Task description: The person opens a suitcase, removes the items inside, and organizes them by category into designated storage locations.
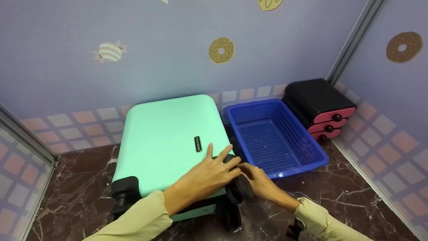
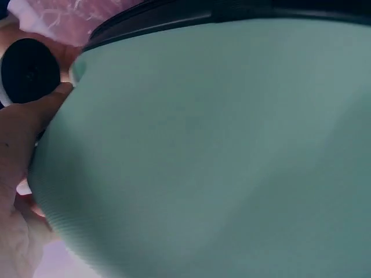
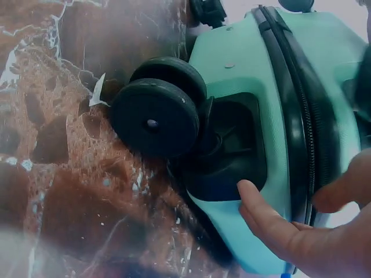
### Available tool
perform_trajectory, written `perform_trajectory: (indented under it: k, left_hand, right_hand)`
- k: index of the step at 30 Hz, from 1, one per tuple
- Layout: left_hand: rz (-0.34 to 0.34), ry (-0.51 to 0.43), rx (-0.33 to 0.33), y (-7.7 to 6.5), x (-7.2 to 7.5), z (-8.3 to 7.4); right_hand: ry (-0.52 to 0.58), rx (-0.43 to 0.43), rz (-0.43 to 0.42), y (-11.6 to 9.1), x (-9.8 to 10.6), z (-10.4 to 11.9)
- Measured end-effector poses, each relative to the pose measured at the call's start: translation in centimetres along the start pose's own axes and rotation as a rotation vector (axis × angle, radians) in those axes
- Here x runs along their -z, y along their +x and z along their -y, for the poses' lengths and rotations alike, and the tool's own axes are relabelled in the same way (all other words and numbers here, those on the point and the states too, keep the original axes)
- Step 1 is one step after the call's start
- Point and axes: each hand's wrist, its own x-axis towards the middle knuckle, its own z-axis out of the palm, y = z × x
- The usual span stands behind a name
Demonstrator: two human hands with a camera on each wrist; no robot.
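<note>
Suitcase (image 1: 167,134) lies flat, prob. for access to 1 wheel (image 1: 246,188); L hand (image 1: 209,170) fingers grip it, prob. steadying; R hand (image 1: 262,182) touches alongside, can't tell if gripping.

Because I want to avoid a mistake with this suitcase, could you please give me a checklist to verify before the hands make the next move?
1. Suitcase lying flat, broad face up: ok.
2. Left hand at the near right corner, by the upper wheel: ok.
3. Right hand at that same corner: ok.
4. Firm grip by both hands: cannot tell; the fingers are partly hidden.
5. Zipper closed all round: cannot tell; only a stretch shows.
6. Free room along the suitcase's right side: not ok; the blue basket is close by.
</note>
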Motion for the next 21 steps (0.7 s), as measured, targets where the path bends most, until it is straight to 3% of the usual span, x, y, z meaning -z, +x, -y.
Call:
perform_trajectory:
  k: [6,10,16,21]
  left_hand:
    - [-0.282,-0.234,0.108,-1.9,2.1,2.1]
    - [-0.462,-0.328,0.183,-4.2,3.5,3.5]
    - [-0.655,-0.394,0.306,-8.4,5.1,4.7]
    - [-0.807,-0.457,0.427,-10.6,6.0,5.1]
  right_hand:
    - [-0.175,0.092,-0.058,1.0,0.0,0.6]
    - [-0.167,0.021,-0.036,1.4,0.0,1.2]
    - [-0.128,-0.070,-0.010,1.4,0.0,1.6]
    - [-0.126,-0.097,0.014,1.3,0.0,1.6]
